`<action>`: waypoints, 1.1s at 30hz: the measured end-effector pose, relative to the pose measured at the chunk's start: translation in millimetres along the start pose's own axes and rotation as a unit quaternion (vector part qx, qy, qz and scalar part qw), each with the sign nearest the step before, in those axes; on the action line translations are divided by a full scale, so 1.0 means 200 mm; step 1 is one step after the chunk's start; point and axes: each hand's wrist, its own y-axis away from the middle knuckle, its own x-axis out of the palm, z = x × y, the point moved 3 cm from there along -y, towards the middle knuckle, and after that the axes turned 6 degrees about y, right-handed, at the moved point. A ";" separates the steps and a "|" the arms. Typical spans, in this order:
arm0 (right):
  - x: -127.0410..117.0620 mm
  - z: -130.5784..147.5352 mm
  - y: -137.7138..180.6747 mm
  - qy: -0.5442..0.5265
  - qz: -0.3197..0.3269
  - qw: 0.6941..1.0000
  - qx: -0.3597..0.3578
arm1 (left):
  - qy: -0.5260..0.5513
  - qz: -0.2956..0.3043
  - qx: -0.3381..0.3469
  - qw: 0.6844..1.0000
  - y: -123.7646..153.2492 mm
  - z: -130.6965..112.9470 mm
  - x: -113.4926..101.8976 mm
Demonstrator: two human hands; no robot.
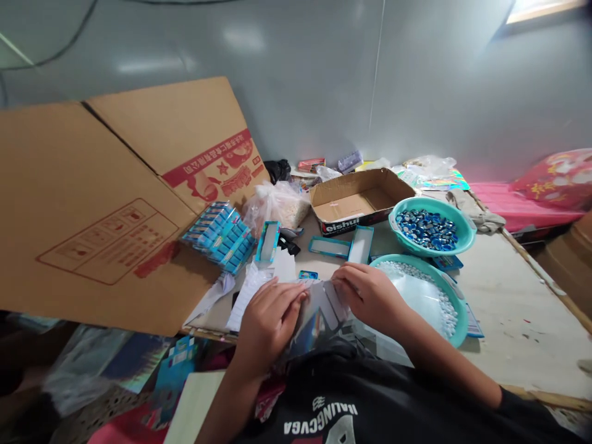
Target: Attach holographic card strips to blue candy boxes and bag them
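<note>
My left hand (pixel 272 314) and my right hand (pixel 370 293) are close together at the table's near edge, fingers closed. Between them they pinch a clear plastic sheet or bag (pixel 318 308) by its upper edge; which of the two it is, I cannot tell. Just beyond the fingers lies a small blue box (pixel 308 275). A turquoise basin (pixel 457 336) of small white pieces stands beside my right forearm, with a translucent sheet in it. Past my left hand are white papers (pixel 250 290) and an open blue-edged tray (pixel 267 242).
Blue packs (pixel 222 237) are stacked against a large cardboard box (pixel 106 203) on the left. Farther back stand a shallow carton (pixel 361 191) and a plastic bag (pixel 277 206). Blue shiny pieces fill another turquoise basin (pixel 468 237). Two more trays lie before the carton.
</note>
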 end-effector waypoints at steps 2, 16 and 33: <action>0.02 0.00 0.01 -0.012 -0.002 1.000 0.015 | 0.002 0.000 0.003 1.000 0.02 0.00 0.00; 0.08 -0.02 0.04 -0.046 -0.011 0.999 0.017 | -0.064 -0.063 0.028 0.996 0.10 0.00 0.05; 0.10 -0.05 0.03 -0.036 -0.003 0.999 0.014 | -0.062 -0.015 0.000 0.998 0.09 0.04 0.12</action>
